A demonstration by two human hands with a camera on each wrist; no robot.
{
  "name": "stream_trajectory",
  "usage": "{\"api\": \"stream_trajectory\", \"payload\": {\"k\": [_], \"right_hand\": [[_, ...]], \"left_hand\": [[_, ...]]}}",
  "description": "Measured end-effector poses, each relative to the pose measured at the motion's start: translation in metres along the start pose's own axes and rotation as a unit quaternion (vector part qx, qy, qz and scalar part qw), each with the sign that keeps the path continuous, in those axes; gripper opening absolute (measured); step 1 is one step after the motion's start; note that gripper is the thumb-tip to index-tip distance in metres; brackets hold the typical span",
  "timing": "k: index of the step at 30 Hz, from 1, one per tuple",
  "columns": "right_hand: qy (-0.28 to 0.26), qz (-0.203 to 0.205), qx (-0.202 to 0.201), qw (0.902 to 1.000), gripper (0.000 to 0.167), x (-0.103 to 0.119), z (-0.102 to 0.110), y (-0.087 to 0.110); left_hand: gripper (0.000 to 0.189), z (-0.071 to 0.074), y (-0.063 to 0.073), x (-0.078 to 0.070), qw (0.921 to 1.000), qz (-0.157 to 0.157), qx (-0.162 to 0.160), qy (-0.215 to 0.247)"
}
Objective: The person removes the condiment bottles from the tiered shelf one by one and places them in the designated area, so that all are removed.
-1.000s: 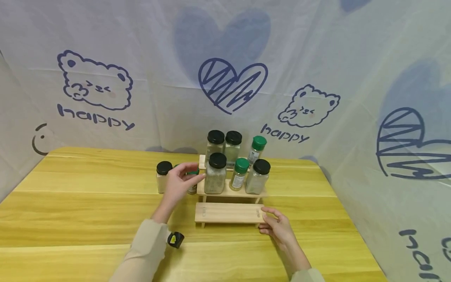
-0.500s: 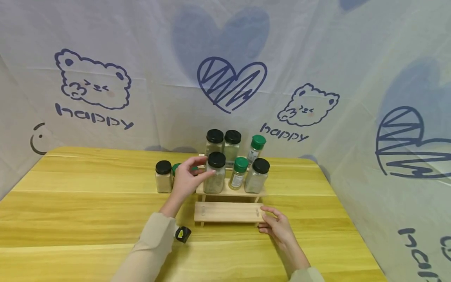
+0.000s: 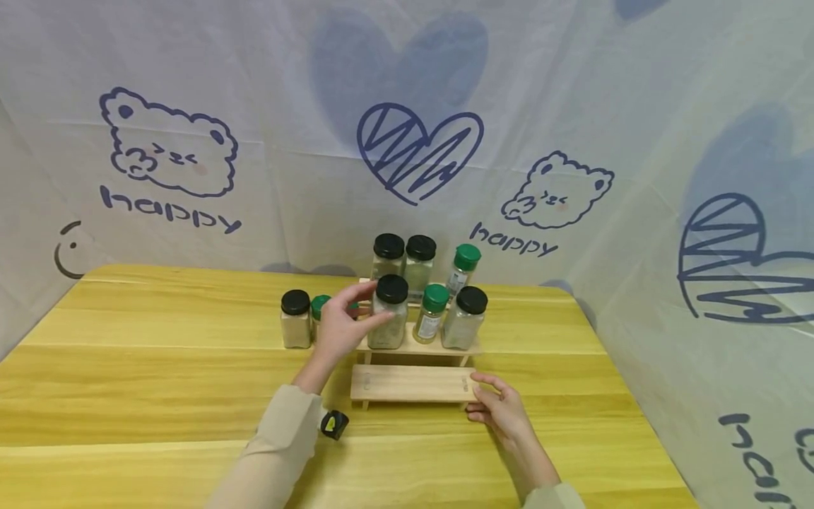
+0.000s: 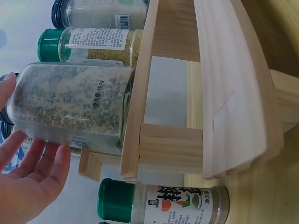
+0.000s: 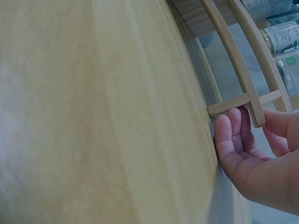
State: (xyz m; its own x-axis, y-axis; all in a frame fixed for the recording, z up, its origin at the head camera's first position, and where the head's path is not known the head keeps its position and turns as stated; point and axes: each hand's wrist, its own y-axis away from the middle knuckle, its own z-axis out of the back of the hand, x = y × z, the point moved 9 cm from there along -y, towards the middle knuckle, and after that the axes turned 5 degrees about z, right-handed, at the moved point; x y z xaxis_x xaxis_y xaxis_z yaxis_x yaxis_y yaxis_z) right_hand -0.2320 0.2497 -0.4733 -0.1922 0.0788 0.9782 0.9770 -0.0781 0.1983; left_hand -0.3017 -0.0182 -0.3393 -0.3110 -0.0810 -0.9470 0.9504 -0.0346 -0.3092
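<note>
A large spice jar with a black lid stands upright at the left end of the middle shelf of a stepped wooden rack. My left hand holds it, thumb across the front below the lid. In the left wrist view, fingertips touch the side of this jar, which contains pale, flaky seasoning. My right hand grips the right end of the bare lowest shelf. The right wrist view shows the thumb and fingers around the end of that shelf, by its leg.
A green-lidded shaker and a black-lidded jar share the middle shelf. Behind, the top shelf bears two black-lidded jars and another green-lidded shaker. Left of the rack stand a black-lidded jar and green-lidded shakers, partly hidden by my left hand.
My left hand has moved right from beside the rack and taken hold of the black-lidded jar on the middle shelf. My right hand keeps its grip on the lowest shelf.
</note>
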Motion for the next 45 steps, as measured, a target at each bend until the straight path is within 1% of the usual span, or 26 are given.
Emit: {"api": "stream_trajectory", "payload": {"k": [4, 8, 17, 23, 27, 33, 35, 38, 42, 45], "right_hand": [[0.0, 0.0, 0.006, 1.0, 0.034, 0.0, -0.001, 0.001], [-0.002, 0.002, 0.01, 1.0, 0.035, 0.001, -0.001, 0.001], [0.0, 0.004, 0.014, 0.9999, 0.034, 0.002, -0.001, 0.001], [0.004, 0.004, 0.01, 0.9999, 0.035, 0.002, 0.0, 0.001], [0.006, 0.003, 0.006, 1.0, 0.034, 0.001, -0.001, 0.001], [0.004, 0.003, 0.0, 1.0, 0.033, 0.001, 0.0, 0.001], [0.003, 0.003, -0.001, 1.0, 0.033, 0.001, 0.0, 0.0], [0.002, 0.004, 0.0, 1.0, 0.033, 0.001, 0.0, 0.0], [0.004, 0.004, 0.001, 1.0, 0.034, 0.0, 0.0, 0.0], [0.006, 0.004, 0.001, 1.0, 0.034, -0.001, 0.0, -0.001]], "left_hand": [[0.049, -0.001, 0.0, -0.001, 0.9998, -0.005, -0.004, -0.019], [0.049, -0.001, 0.0, -0.001, 0.9997, -0.007, -0.006, -0.025], [0.053, 0.001, 0.003, -0.002, 0.9999, -0.004, -0.011, -0.008], [0.051, 0.0, 0.006, -0.002, 0.9998, -0.01, 0.001, -0.017], [0.051, 0.0, 0.008, -0.005, 0.9998, -0.016, 0.001, -0.013], [0.051, 0.001, 0.01, -0.006, 0.9999, -0.014, 0.006, -0.005], [0.05, 0.001, 0.011, -0.008, 0.9998, -0.016, 0.009, -0.002], [0.048, 0.001, 0.016, -0.024, 0.9996, -0.023, 0.014, -0.005], [0.045, 0.001, 0.024, -0.043, 0.999, -0.04, 0.017, -0.01], [0.045, 0.0, 0.025, -0.044, 0.9986, -0.049, 0.02, -0.002]]}}
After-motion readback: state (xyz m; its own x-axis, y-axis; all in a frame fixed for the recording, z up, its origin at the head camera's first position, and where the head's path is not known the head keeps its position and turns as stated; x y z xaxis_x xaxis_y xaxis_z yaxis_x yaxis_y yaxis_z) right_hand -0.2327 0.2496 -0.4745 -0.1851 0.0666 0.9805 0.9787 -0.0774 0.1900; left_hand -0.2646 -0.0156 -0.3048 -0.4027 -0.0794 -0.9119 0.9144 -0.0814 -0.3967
